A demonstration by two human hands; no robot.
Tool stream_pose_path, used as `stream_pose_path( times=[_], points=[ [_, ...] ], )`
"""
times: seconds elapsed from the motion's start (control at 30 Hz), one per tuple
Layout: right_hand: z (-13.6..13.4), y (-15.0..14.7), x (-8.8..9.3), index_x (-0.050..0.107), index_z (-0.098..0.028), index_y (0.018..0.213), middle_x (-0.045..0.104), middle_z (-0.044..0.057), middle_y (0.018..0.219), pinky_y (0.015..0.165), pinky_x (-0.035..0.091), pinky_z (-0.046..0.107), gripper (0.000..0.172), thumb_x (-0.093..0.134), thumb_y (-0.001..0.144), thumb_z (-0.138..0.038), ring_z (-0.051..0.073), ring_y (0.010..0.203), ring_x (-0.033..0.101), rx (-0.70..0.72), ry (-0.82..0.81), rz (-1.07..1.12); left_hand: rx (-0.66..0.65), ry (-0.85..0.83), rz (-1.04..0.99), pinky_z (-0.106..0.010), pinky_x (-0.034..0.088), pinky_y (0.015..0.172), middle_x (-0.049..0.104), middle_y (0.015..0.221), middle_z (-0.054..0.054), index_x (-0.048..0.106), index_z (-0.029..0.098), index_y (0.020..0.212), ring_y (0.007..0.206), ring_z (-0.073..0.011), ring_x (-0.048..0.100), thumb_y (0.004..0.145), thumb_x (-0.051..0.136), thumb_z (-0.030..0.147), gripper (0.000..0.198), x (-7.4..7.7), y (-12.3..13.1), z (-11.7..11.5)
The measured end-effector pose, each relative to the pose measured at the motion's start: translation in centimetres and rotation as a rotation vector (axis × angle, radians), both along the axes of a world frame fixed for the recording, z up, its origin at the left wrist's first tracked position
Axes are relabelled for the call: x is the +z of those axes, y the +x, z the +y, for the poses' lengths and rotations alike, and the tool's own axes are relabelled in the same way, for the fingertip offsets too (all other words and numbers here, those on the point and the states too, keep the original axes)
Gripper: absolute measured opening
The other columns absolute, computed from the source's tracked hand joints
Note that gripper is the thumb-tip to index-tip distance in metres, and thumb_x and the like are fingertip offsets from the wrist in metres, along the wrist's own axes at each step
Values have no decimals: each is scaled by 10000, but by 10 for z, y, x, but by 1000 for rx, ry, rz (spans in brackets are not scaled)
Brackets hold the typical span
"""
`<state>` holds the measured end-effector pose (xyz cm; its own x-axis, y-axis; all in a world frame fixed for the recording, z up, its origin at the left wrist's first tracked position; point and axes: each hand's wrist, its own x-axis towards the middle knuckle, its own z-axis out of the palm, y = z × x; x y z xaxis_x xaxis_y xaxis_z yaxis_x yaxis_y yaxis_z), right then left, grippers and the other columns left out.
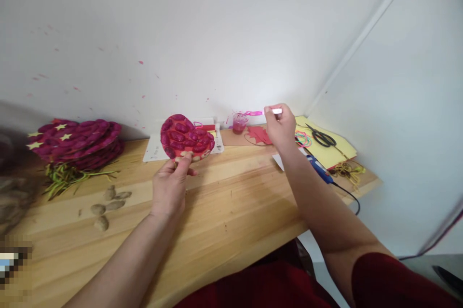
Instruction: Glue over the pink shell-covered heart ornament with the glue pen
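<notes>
My left hand (171, 183) pinches the lower edge of a heart-shaped piece (186, 135) covered with peanuts. Most of its peanuts are painted magenta; a few near my thumb are still bare tan. In my right hand (280, 125) is a paintbrush (256, 113) with a white handle and a pink-stained end. The brush end is just above and right of a small clear cup (239, 124) of pink paint; I cannot tell whether it touches the rim. Red jagged-edged paper (259, 135) lies under my right hand's side of the cup.
At left sits a stack of magenta peanut pieces (83, 141) with yellow stars. Several loose peanuts (109, 206) lie in front. On the right are yellow paper (334, 151), black scissors (321, 137), coloured cord (303, 139) and a blue glue gun (319, 169) with its cable. Pink spatters mark the wall.
</notes>
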<state>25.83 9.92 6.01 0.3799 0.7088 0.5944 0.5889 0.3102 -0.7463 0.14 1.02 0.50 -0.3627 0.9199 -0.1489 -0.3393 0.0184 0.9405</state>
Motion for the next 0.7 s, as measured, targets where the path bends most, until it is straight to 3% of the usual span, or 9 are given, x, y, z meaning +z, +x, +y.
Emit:
stream_pose_path(
  times=[0.13, 0.3, 0.47, 0.7],
  points=[
    [47, 8, 11, 663, -205, 914, 732, 47, 879, 783, 470, 306, 225, 559, 937, -404, 198, 821, 641, -144, -356, -420, -9, -25, 6, -233, 247, 466, 663, 713, -10, 668, 166, 724, 585, -104, 506, 582, 868, 466, 388, -1, -1, 1],
    [78, -7, 1, 719, -207, 856, 762, 97, 971, 846, 480, 350, 212, 664, 861, -412, 268, 989, 662, -140, -557, -550, -18, -29, 10, -237, 233, 458, 658, 670, -4, 674, 163, 756, 552, -98, 480, 582, 873, 475, 409, -1, -1, 1],
    [83, -12, -1, 733, -203, 884, 761, 131, 1033, 894, 481, 413, 256, 672, 850, -449, 322, 1082, 644, -172, -598, -584, -21, -30, 12, -238, 240, 458, 642, 629, 0, 659, 171, 723, 532, -97, 477, 630, 840, 469, 361, 0, -1, 1],
    [69, -10, 1, 696, -232, 932, 761, 85, 996, 895, 461, 400, 209, 586, 901, -408, 281, 994, 657, -144, -493, -582, -19, 16, -31, -228, 261, 462, 670, 701, -15, 651, 165, 705, 548, -89, 493, 628, 859, 463, 371, -4, 1, 3]
  ],
)
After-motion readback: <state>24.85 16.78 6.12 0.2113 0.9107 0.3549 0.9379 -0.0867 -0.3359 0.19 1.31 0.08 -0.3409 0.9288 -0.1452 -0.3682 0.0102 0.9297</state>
